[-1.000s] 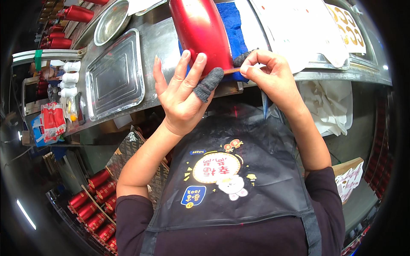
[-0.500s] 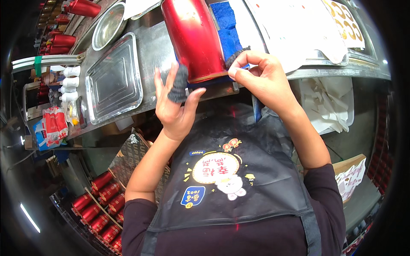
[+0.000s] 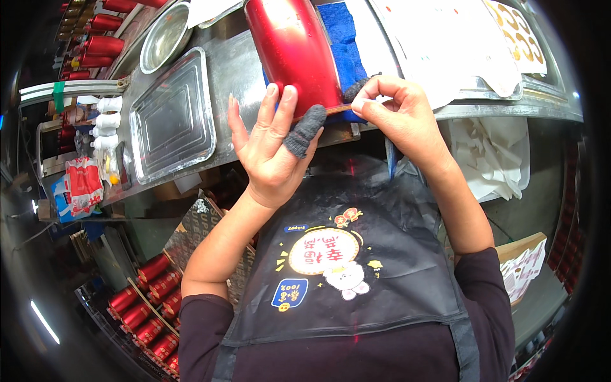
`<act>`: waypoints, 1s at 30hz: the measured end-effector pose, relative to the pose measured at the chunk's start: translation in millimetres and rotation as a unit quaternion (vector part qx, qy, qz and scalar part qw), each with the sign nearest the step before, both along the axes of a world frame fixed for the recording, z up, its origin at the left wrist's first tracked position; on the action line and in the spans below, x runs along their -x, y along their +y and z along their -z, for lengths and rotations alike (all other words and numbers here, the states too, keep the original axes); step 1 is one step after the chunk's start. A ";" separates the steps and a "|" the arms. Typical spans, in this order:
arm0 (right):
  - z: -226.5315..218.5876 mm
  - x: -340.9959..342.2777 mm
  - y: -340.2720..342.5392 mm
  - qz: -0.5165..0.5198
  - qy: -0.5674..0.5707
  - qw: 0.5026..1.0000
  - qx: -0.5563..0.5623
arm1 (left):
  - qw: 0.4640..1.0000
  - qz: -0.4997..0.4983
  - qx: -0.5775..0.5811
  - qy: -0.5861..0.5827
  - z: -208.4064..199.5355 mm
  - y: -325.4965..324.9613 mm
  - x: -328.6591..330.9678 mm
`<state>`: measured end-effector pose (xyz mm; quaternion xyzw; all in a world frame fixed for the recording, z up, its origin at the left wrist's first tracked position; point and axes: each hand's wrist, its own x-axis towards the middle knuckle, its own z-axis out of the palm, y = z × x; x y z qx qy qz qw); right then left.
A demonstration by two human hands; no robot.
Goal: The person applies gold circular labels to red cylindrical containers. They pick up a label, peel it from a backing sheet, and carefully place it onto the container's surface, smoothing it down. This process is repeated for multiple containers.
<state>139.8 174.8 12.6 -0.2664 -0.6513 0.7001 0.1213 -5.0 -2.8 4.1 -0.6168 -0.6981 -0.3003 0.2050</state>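
Note:
A glossy red metal vessel (image 3: 296, 54) lies on its side over a blue cloth (image 3: 342, 39), its near end at the bench edge. My left hand (image 3: 273, 153) is open at that end, fingers stretched up, their tips against or just in front of the red wall. One of its fingers wears a dark grey knitted finger sleeve (image 3: 305, 132). To the right of the vessel's near rim, my right hand (image 3: 404, 121) is closed in a pinch of thumb and forefinger; anything between them is too small to see. Another dark knitted sleeve (image 3: 356, 88) shows behind its fingers.
A clear rectangular tray (image 3: 173, 114) and a round metal bowl (image 3: 164, 39) stand on the bench at left. White sheets (image 3: 439, 44) lie at right, near a sheet of gold decals (image 3: 515, 35). Small white bottles (image 3: 108, 121) line the left edge. Red vessels (image 3: 149, 299) fill a crate below.
My left hand has moved right and turned, bringing its fingertips to the vessel's near end. The right hand keeps its pinch, shifted slightly right in the picture along with the vessel.

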 end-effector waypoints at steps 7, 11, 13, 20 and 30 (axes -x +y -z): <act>6.0 5.9 -1.8 -0.017 0.018 1.000 -0.005 | 0.999 -0.031 0.010 -0.010 -3.1 27.0 -5.9; 1.5 6.5 -6.6 -0.023 0.061 0.997 0.042 | 0.985 -0.016 -0.072 -0.154 6.8 16.6 -1.3; -4.0 5.9 -9.4 -0.018 0.018 1.000 0.001 | 0.982 -0.028 -0.063 -0.177 10.9 1.8 -0.3; -16.9 2.4 -11.7 0.008 0.042 0.999 -0.009 | 0.992 -0.014 -0.003 -0.127 23.5 -27.7 1.2; -6.6 4.4 -5.5 -0.003 0.015 1.000 -0.017 | 0.999 0.005 -0.003 -0.047 6.1 -10.6 2.4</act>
